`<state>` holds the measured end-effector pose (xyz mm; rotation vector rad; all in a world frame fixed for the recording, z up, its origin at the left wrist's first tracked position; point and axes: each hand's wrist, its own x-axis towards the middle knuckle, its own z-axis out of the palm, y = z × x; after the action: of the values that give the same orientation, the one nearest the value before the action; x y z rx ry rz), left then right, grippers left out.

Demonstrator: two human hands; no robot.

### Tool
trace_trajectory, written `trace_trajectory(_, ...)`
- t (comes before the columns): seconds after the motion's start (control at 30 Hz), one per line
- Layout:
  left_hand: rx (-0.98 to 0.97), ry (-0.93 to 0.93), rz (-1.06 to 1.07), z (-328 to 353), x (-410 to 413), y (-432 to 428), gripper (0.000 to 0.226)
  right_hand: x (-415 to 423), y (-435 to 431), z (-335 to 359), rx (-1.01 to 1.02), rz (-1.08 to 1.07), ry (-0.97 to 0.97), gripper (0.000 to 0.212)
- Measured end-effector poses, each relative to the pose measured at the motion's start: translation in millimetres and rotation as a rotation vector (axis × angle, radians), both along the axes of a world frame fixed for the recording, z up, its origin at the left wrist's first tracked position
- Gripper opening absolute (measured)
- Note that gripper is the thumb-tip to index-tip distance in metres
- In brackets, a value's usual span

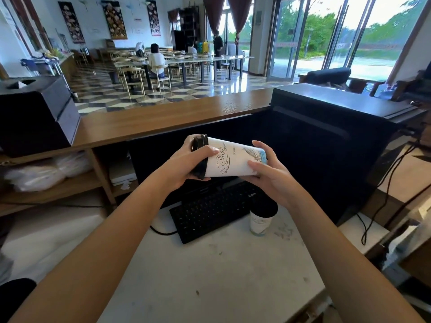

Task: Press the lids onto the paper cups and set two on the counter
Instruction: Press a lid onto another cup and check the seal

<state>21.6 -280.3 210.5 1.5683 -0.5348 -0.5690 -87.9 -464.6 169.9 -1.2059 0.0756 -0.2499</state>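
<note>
A tall white paper cup (233, 160) with line drawings lies sideways in the air between my hands, above the keyboard. Its black lid (200, 157) points left. My left hand (186, 164) grips the lid end, fingers curled over the rim. My right hand (268, 171) holds the cup's base, thumb and fingers around it. A second paper cup (260, 223) with a black lid stands upright on the white worktop (210, 276), right of the keyboard. The brown wooden counter (163, 117) runs across behind my hands.
A black keyboard (210, 213) lies on the worktop under the held cup. A large black monitor (303, 145) stands behind. A black box (35, 115) sits on the counter's left end. Shelves with plastic bags (42, 176) are at left. Cables (377, 217) hang at right.
</note>
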Motion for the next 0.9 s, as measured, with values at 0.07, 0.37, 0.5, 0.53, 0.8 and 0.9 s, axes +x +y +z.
trace_trajectory(0.07,0.005,-0.131,0.035,-0.2,-2.4,0.7,0.049,2.3,3.2,-5.2,0.125,-0.012,0.073,0.047)
trace_trajectory(0.37,0.034,-0.583,0.053,-14.5,-11.8,2.4,0.07,12.6,32.8,-16.9,0.663,-0.061,-0.097,0.041)
trace_trajectory(0.5,0.119,-0.511,-0.007,-22.4,-7.0,0.8,0.076,21.9,26.8,-9.7,0.656,-0.152,-0.079,0.025)
trace_trajectory(0.53,0.146,-0.491,-0.021,-23.8,-5.0,-0.2,0.075,24.6,23.4,-6.6,0.621,-0.169,-0.06,0.022)
trace_trajectory(0.8,0.294,-0.516,-0.022,-25.3,15.5,-26.5,0.075,55.0,-9.5,35.5,0.178,-0.248,0.028,0.017)
trace_trajectory(0.9,0.319,-0.532,-0.034,-26.8,22.1,-37.3,0.075,61.9,-18.3,49.6,-0.036,-0.238,0.032,0.032)
